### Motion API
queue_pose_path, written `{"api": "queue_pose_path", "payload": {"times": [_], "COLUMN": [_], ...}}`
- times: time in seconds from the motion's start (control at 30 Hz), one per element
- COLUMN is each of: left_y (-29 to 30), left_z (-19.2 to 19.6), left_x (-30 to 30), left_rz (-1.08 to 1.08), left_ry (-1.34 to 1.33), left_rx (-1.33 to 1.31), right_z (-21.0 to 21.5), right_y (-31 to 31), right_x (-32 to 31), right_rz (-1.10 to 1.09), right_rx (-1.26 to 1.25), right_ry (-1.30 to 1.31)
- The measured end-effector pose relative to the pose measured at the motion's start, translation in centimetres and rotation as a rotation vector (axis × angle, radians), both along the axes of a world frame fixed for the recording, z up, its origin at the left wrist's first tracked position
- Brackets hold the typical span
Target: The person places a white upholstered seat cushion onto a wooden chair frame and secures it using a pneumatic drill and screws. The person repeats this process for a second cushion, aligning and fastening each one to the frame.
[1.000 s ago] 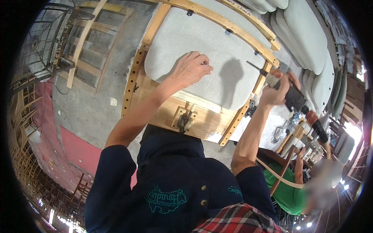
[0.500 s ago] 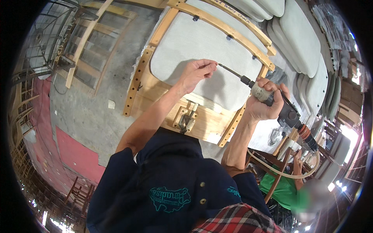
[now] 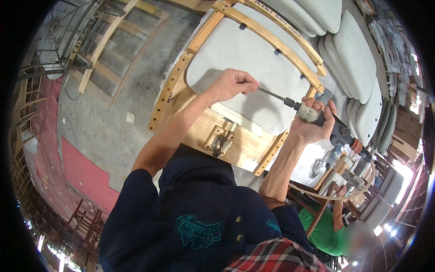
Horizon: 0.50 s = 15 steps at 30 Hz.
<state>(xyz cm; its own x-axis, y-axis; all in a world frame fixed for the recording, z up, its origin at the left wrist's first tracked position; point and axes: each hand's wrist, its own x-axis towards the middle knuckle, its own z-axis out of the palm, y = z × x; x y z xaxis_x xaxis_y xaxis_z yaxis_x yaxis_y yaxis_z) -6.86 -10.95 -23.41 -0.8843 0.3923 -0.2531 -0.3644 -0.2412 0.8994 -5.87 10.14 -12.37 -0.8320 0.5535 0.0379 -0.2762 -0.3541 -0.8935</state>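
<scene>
My right hand (image 3: 315, 123) is wrapped round a grey and black air screwdriver (image 3: 340, 135), with an orange ring near its hose end. Its long thin bit (image 3: 273, 94) points left toward my left hand (image 3: 233, 85). Thumb and forefinger of that hand pinch together right at the bit's tip; anything small between them is hidden. Below both hands lies a pale grey, rounded panel (image 3: 244, 54) inside a wooden jig (image 3: 170, 93) with rows of holes along its sides. A metal toggle clamp (image 3: 220, 143) is mounted on the jig's near board.
Several pale panels (image 3: 346, 54) lean in a stack at the right. The air hose (image 3: 335, 197) loops down beside my right forearm. A person in a green shirt (image 3: 324, 231) works at lower right. A wooden pallet (image 3: 122, 50) lies at the far left, near red sheeting (image 3: 86, 170).
My left fingertips have met the bit's tip, where a small gap was before. The screwdriver has shifted slightly down, and the view has turned a little.
</scene>
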Motion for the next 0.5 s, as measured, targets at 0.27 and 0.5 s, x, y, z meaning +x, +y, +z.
{"api": "queue_pose_path", "payload": {"times": [0.27,0.5], "left_y": [-0.8,-5.5], "left_z": [0.3,-6.8], "left_x": [-3.5,-11.5], "left_rz": [0.152,0.542], "left_ry": [-0.024,0.821], "left_rx": [-0.186,-1.160], "right_z": [-2.3,-4.5], "right_y": [-2.3,-6.2], "right_x": [-1.8,-7.9], "right_rz": [-0.042,0.081], "right_rx": [-0.104,0.194], "right_ry": [0.090,0.315]}}
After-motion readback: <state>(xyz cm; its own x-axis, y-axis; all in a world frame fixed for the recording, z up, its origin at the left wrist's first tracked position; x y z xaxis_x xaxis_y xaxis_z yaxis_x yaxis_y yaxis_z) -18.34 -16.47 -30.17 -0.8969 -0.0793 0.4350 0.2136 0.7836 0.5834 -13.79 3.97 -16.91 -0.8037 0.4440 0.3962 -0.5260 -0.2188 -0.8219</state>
